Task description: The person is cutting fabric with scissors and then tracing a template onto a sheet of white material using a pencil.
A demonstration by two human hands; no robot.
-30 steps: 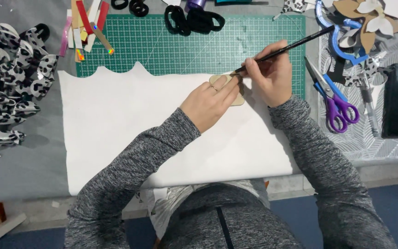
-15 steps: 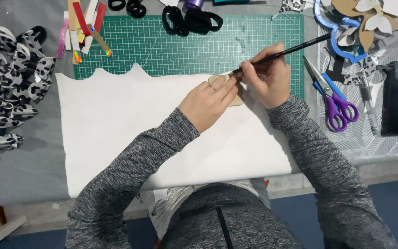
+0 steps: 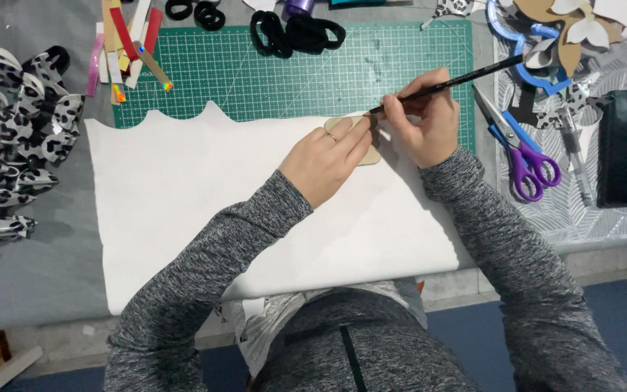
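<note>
While the tan template (image 3: 361,138) lies flat on the white sheet (image 3: 197,196) at the green cutting mat's (image 3: 292,72) lower edge, the left hand (image 3: 328,156) presses it with nearly straight fingers. The right hand (image 3: 426,120) pinches a black pencil (image 3: 448,83), its long axis running from upper right down-left, tip at the template's edge. Purple-and-blue scissors (image 3: 524,149) lie just right, unobstructing.

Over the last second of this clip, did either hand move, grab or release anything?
Barely. The right hand keeps its grip on the thin black pencil, its tip creeping slightly along the tan cardboard template. The left hand stays pressed on that template atop the white fabric sheet. Nothing was grabbed or released.
</note>
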